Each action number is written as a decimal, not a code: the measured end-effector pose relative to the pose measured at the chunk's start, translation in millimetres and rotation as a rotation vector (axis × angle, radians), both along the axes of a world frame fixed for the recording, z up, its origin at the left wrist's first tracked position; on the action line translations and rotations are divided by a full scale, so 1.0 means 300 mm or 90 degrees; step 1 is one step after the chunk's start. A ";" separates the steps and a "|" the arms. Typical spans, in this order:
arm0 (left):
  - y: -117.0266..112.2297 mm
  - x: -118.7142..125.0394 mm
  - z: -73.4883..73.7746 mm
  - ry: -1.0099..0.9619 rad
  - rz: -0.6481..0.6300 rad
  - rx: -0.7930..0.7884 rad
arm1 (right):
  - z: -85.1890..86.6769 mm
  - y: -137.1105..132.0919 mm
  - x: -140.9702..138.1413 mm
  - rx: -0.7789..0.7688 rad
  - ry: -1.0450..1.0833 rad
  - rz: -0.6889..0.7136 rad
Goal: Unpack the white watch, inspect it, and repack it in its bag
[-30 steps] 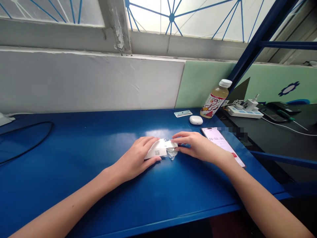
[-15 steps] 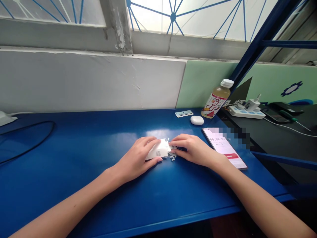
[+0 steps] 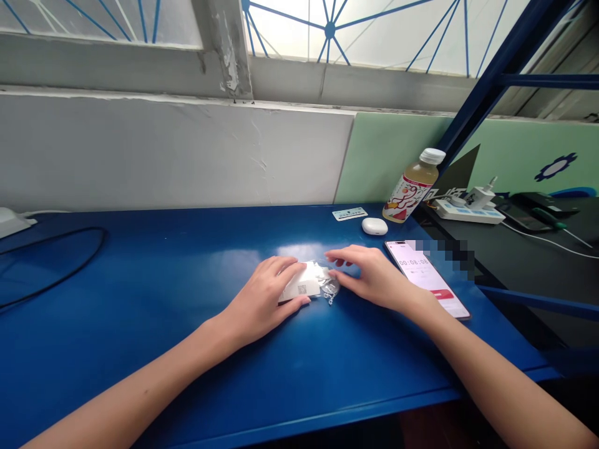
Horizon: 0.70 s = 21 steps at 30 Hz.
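My left hand holds a small white packet down on the blue desk, fingers over its far side and thumb along its near edge. A square printed code shows on the packet's face. From its right end spreads crinkled clear plastic with something small and shiny at its lower edge, too small to name. Just right of the plastic is my right hand, fingers and thumb apart with nothing visible between them. Its thumb tip lies close to the plastic; whether it touches, I cannot tell.
Right of my right hand lies a phone with a running timer. Behind are a white earbud case, a printed card and a drink bottle. A power strip stands farther right; a black cable loops at left.
My right hand has let go of the packet's plastic end and drawn slightly right, its fingers lifting and spreading. The left hand keeps its hold on the packet.
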<state>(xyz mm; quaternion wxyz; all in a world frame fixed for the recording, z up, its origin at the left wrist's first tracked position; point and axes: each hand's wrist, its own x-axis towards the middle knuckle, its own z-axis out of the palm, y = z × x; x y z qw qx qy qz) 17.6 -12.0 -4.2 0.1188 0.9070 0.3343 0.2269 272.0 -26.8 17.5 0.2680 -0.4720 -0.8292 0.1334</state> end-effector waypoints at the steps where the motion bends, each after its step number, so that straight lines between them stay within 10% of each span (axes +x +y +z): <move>1: -0.001 0.000 0.000 0.003 -0.001 0.005 | 0.014 -0.003 0.007 -0.007 0.004 -0.019; 21: 0.000 -0.006 -0.008 0.024 -0.006 -0.005 | 0.013 -0.031 -0.025 -0.299 0.181 0.072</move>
